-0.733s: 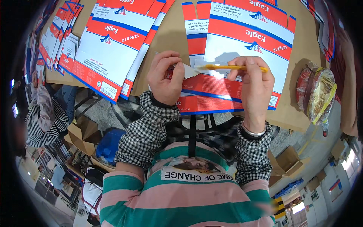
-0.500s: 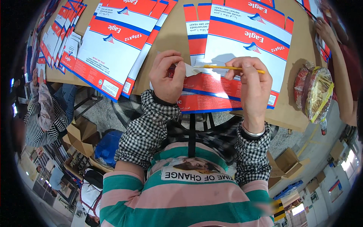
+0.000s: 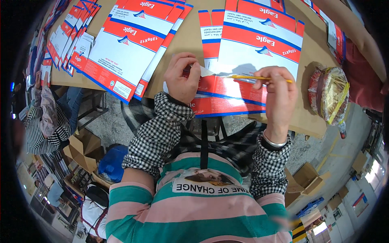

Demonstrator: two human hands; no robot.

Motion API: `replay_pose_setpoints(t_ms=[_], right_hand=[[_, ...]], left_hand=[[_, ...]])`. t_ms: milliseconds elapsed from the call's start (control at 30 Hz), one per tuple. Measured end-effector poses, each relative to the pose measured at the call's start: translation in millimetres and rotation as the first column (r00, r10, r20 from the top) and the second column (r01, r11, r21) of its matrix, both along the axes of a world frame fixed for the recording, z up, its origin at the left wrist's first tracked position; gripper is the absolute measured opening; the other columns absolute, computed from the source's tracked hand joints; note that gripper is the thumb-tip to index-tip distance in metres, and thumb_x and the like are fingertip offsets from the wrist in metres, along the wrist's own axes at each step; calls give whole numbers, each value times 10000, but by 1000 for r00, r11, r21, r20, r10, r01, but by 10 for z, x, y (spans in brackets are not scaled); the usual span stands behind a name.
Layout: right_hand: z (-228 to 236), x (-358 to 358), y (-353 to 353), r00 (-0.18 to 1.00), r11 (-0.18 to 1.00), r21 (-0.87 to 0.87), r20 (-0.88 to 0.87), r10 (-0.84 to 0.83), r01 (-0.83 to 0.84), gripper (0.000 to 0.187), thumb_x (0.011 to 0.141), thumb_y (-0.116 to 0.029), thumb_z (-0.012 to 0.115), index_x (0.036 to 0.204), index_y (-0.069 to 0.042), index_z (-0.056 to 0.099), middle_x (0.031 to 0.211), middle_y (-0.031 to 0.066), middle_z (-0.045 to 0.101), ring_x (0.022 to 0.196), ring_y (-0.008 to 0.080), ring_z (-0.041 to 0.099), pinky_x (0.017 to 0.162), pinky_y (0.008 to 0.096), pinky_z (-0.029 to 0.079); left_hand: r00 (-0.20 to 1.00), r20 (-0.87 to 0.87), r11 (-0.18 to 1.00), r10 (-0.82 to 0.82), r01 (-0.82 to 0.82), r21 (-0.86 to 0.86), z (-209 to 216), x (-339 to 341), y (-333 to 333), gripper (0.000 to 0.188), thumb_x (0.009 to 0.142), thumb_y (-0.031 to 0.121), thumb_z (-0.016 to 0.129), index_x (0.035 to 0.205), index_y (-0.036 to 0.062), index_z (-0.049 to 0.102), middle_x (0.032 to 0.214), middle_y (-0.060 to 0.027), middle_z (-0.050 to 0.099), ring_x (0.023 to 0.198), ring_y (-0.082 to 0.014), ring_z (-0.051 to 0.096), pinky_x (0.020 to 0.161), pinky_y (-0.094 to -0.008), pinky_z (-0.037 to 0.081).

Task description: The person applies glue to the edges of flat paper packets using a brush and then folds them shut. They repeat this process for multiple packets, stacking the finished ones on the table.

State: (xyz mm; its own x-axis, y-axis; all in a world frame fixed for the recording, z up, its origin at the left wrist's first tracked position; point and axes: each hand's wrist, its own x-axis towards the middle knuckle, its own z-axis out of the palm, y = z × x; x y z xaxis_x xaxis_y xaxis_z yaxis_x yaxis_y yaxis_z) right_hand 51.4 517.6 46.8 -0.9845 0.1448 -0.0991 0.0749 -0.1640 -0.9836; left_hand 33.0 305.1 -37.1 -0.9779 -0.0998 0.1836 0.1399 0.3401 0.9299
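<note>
A flat red, white and blue carton sheet (image 3: 251,52) lies on the brown table (image 3: 312,117) in front of me. My left hand (image 3: 181,79) pinches a small white flap (image 3: 204,71) at the sheet's near edge. My right hand (image 3: 277,93) grips a thin yellow stick (image 3: 251,77), held level, its tip pointing left at that flap. Both wrists wear black-and-white checked sleeves, and a metal bangle sits on the right wrist.
More flat carton sheets (image 3: 129,44) are fanned out at the left of the table. A round bundle wrapped in clear film with a yellow band (image 3: 330,93) stands at the right. Another person's arm (image 3: 352,28) reaches in at top right. A seated person (image 3: 48,117) and cardboard boxes (image 3: 81,150) are lower left.
Both hands stay at the flap. The right hand with the yellow stick has shifted slightly; the other person's arm at top right has moved in over the table.
</note>
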Motion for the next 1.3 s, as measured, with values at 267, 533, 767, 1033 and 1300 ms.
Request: replay_pose_setpoints(t_ms=[267,533,767,1033,1300], right_hand=[[319,541,335,973,973,-129,-108,-204,189,204,923,-110,442,859,64,526,878,202,602,659,183,559,665,288,451],[399,1162,446,939,943,-147,-131,-319,300,190,925,-122,454,862,37,537,858,188,607,661,188,558,642,291,459],[384,1429,537,897,897,-199,-129,-423,395,167,920,-103,469,862,37,541,836,176,606,639,190,561,595,286,468],[534,1390,511,891,880,-294,-151,-429,374,178,924,-108,473,850,32,553,835,164,614,626,187,571,589,275,473],[681,1432,444,833,871,-204,-262,-488,446,215,933,-165,451,843,8,542,819,145,597,609,168,545,545,267,446]], left_hand=[[996,11,990,-91,92,-104,56,-114,6,220,845,149,597,979,-26,607,978,-145,592,833,-262,597,740,-331,476],[987,-156,880,49,-116,-461,229,29,90,489,750,190,670,1178,-2,531,1165,-209,485,1093,-364,472,915,-421,404],[970,-187,682,156,-243,-689,102,583,-310,895,661,379,742,1377,31,334,1218,-198,482,1125,-364,420,943,-490,325],[972,186,974,145,-107,-198,386,352,-343,549,798,195,675,1244,8,414,1137,-188,538,1002,-260,558,753,-388,507],[974,4,844,226,-198,498,628,-118,-1017,366,862,149,636,1184,-7,558,897,-45,620,647,-82,554,499,-215,461]])
